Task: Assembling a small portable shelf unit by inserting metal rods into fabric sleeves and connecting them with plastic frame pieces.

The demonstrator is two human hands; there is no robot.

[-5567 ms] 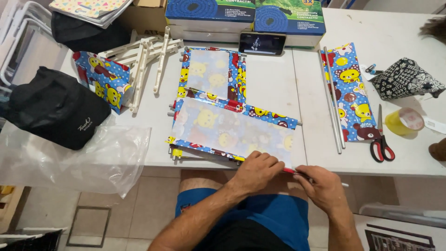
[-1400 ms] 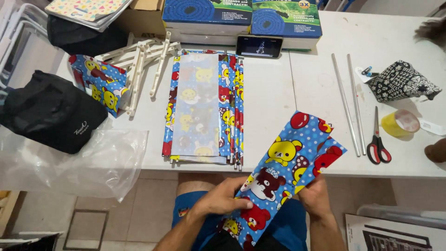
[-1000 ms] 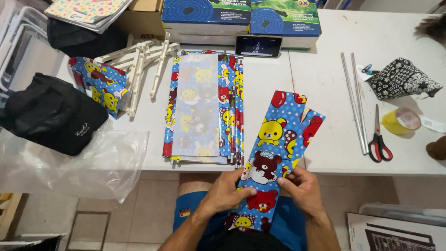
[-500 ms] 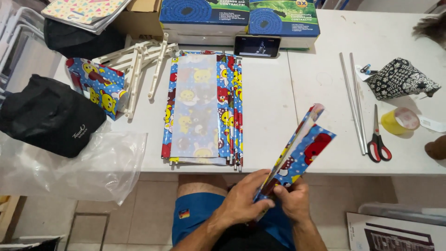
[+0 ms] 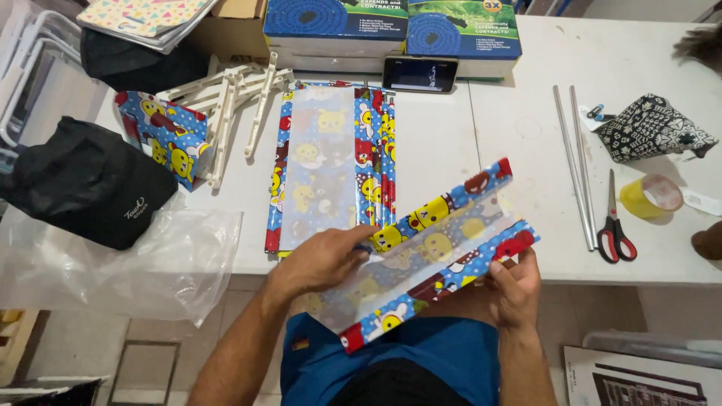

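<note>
Black cap [image 5: 86,180] and clear plastic bag [image 5: 128,263] at the white table's [image 5: 511,135] left edge, then a flat stack of cartoon-print panels [image 5: 327,162] mid-table. Left hand [image 5: 327,259] pressed flat, fingers spread, on a long cartoon-print panel [image 5: 429,252] slanting over the front edge; right hand [image 5: 515,286] pinching its lower border. Metal rods [image 5: 575,165], scissors [image 5: 615,218], yellow tape roll [image 5: 650,197] toward the right edge.

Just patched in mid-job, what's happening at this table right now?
A seated person holds a long cartoon-print panel with blue edges slantwise over the near edge of the white table. The left hand presses on its pale inner face; the right hand grips its lower edge. A matching panel lies flat on the table ahead. Scissors, two metal rods and a yellow tape roll sit untouched to the right.
</note>
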